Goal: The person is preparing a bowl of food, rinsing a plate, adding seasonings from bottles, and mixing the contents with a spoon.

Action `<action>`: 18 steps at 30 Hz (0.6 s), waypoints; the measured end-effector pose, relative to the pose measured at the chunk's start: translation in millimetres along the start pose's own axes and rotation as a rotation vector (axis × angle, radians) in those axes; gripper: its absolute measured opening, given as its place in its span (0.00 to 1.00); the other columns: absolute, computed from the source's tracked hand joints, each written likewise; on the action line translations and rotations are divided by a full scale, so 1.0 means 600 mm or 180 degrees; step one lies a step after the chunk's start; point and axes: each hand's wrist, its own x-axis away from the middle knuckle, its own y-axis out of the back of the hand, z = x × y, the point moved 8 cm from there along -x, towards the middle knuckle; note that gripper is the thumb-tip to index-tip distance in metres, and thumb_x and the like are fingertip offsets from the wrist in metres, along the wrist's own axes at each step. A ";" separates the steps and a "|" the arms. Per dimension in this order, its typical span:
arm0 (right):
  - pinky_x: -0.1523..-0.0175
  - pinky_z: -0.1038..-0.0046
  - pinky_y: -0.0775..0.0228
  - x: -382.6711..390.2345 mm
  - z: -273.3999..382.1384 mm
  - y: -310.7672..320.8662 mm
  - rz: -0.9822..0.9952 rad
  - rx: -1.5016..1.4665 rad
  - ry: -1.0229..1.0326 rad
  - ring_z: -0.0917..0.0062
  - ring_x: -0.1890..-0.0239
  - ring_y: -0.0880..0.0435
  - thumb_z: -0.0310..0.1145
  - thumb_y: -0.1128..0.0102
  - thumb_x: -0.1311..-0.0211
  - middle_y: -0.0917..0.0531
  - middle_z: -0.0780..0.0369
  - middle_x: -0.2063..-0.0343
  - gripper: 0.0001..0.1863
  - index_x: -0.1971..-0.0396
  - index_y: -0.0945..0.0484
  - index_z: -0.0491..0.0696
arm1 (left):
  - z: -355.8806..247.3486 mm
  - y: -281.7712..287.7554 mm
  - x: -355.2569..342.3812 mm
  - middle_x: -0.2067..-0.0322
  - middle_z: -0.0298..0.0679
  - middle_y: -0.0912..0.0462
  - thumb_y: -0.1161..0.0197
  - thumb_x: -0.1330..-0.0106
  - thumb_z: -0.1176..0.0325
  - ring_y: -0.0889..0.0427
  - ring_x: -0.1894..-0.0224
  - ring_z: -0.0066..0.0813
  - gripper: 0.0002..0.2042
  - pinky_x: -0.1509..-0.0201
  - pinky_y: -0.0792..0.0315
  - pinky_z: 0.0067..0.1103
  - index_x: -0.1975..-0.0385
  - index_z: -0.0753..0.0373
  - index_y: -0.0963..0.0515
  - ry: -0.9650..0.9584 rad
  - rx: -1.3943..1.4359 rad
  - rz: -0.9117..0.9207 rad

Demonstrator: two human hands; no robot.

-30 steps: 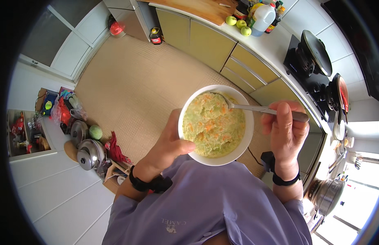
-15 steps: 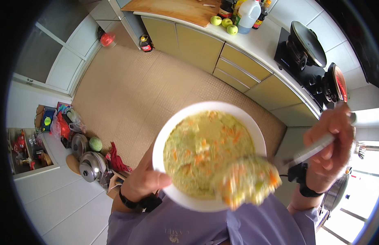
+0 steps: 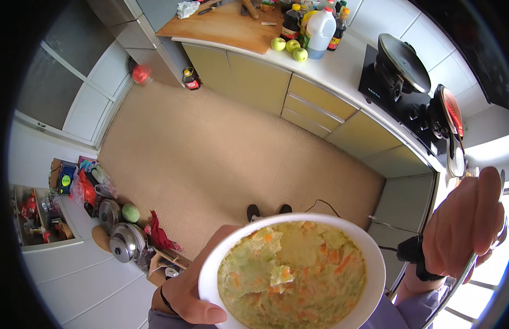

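Near the lower edge, my left hand point(image 3: 197, 301) grips a white bowl point(image 3: 377, 266) by its left side, thumb over the rim. The bowl is filled with a pale yellow-green soup point(image 3: 315, 268) with orange bits and soft lumps, one of which pokes up at the middle. Off to the right, my right hand point(image 3: 463, 225) is closed around a large metal spoon point(image 3: 462, 274), whose handle slants down past the wrist. The spoon's scoop end cannot be made out here. Dark bands circle both wrists.
A counter with a wooden board point(image 3: 221, 27), green apples point(image 3: 293, 46), a jug point(image 3: 321, 33) and bottles runs along the far side. Pans point(image 3: 405, 63) rest on the black stove point(image 3: 375, 88). At left lie pots point(image 3: 125, 241), a melon point(image 3: 130, 213) and red cloth point(image 3: 160, 236).
The bowl has moved lower and slightly right. My right hand has moved down and right with the spoon, whose heaped scoop is no longer seen over the bowl. The view has shifted, showing my feet.
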 end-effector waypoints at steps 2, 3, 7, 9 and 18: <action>0.92 0.80 0.40 0.004 0.003 0.008 -0.0201 0.0105 0.0069 0.73 0.93 0.27 0.22 0.50 0.39 0.26 0.52 0.88 0.05 0.71 0.37 0.40 | -0.039 -0.012 -0.003 0.44 0.49 0.44 0.33 0.57 0.62 0.43 0.40 0.43 0.47 0.40 0.39 0.35 0.37 0.61 0.55 -0.0801 0.0180 0.0600; 0.92 0.80 0.39 0.008 0.003 0.009 -0.0272 0.0139 0.0088 0.73 0.93 0.26 0.21 0.50 0.39 0.25 0.52 0.88 0.05 0.71 0.37 0.40 | -0.029 0.000 0.001 0.43 0.49 0.44 0.33 0.57 0.63 0.43 0.40 0.42 0.47 0.40 0.40 0.35 0.37 0.61 0.55 -0.0046 -0.0557 0.0481; 0.89 0.81 0.35 0.012 -0.007 0.025 -0.0291 0.0005 -0.0153 0.73 0.91 0.24 0.21 0.51 0.39 0.24 0.53 0.87 0.05 0.69 0.37 0.41 | -0.003 0.005 0.025 0.42 0.47 0.43 0.34 0.58 0.66 0.44 0.38 0.38 0.46 0.37 0.46 0.32 0.38 0.64 0.55 0.0614 -0.0639 -0.0297; 0.89 0.79 0.37 0.008 -0.010 0.021 -0.0209 -0.0172 -0.0016 0.74 0.92 0.27 0.25 0.56 0.36 0.25 0.53 0.87 0.04 0.70 0.38 0.41 | 0.001 0.016 0.036 0.42 0.46 0.42 0.34 0.59 0.67 0.44 0.37 0.36 0.46 0.36 0.48 0.31 0.38 0.65 0.54 0.0576 -0.0268 -0.0632; 0.89 0.79 0.40 -0.025 -0.021 -0.025 0.0328 0.0186 -0.0409 0.77 0.94 0.30 0.29 0.59 0.33 0.29 0.56 0.88 0.07 0.72 0.37 0.43 | -0.023 0.026 0.047 0.42 0.47 0.42 0.35 0.57 0.67 0.42 0.39 0.37 0.45 0.38 0.45 0.31 0.38 0.65 0.54 0.0395 -0.0704 -0.0507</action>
